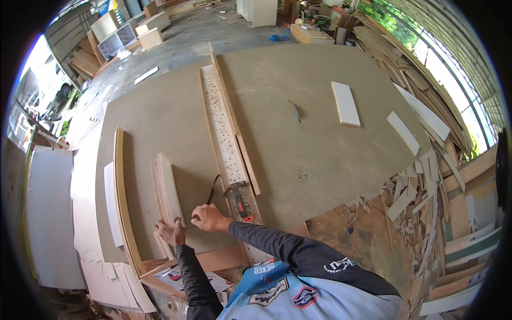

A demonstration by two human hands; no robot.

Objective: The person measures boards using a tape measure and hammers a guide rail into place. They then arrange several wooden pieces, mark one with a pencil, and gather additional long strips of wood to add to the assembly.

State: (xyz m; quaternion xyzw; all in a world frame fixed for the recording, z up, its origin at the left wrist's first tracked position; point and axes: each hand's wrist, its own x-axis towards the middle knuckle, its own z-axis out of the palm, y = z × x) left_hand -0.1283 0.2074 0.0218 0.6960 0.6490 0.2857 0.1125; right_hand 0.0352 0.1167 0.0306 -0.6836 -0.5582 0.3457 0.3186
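Near the middle of the lower picture, my left hand (170, 232) grips the near end of a pale wooden piece (169, 186), which looks like narrow boards joined together. Just to the right, my right hand (212, 218) is closed, with its fingers curled in. Whatever its fingertips may hold is too small to make out. A claw hammer (240, 201) with a black and red handle lies right of that hand, on a long white speckled strip (226, 136). A thin dark strap-like thing (214, 188) curves beside the hammer head.
The large brown worktable (298, 170) carries a long wooden strip (121, 197) at left and white boards (345, 104) at right. Narrow wooden battens (234, 122) run along the speckled strip. Scrap wood (421, 186) heaps past the right edge; cabinets (152, 26) stand on the far floor.
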